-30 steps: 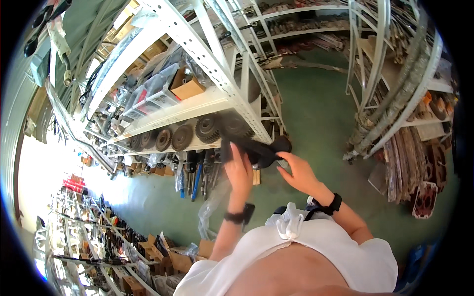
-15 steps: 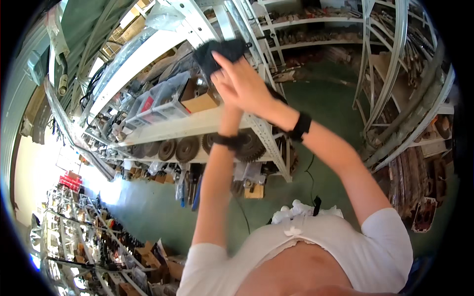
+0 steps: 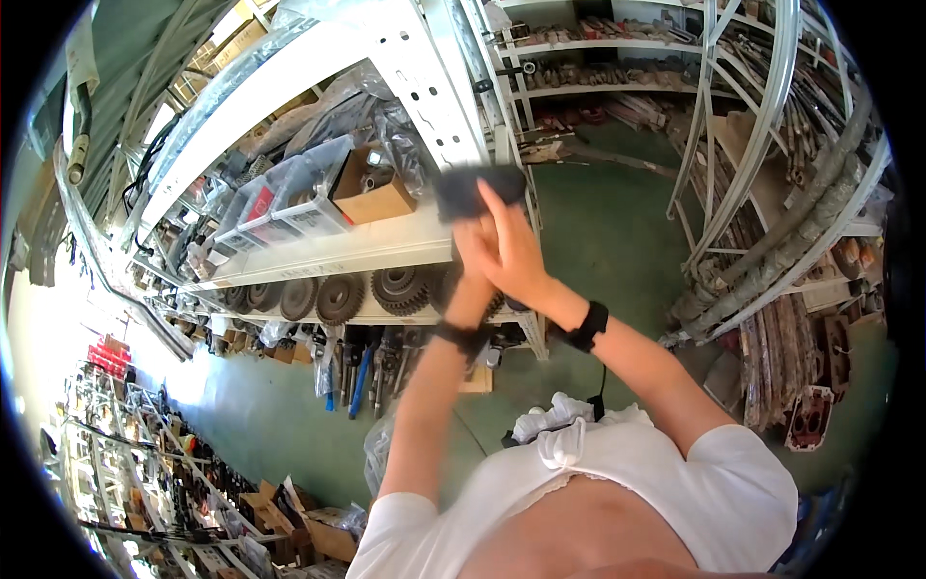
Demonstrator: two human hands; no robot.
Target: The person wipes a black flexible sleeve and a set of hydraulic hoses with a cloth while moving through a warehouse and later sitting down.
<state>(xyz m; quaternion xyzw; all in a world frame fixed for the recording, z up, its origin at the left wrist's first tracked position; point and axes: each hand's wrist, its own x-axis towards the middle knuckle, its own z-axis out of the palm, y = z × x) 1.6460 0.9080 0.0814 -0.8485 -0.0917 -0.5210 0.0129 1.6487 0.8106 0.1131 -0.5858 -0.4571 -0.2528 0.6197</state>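
Note:
My left hand [image 3: 471,253] holds a soft-looking black item [image 3: 458,196] beside the shelf's upright post. The item is blurred, and I cannot make out its exact kind. My right hand [image 3: 519,259] crosses over the left, its index finger stretched out against the black item's face. Some of the left fingers are hidden behind the right hand and the item. Black bands circle both wrists.
A white metal rack [image 3: 415,72] stands at the left with clear plastic bins [image 3: 289,207], an open cardboard box [image 3: 381,203] and toothed gears [image 3: 340,299] below. More racks with long bars [image 3: 762,372] stand at the right. The floor [image 3: 608,222] is green.
Both hands and the black item have come down and a little to the right, nearer my body. The rack's white post shows more fully above them.

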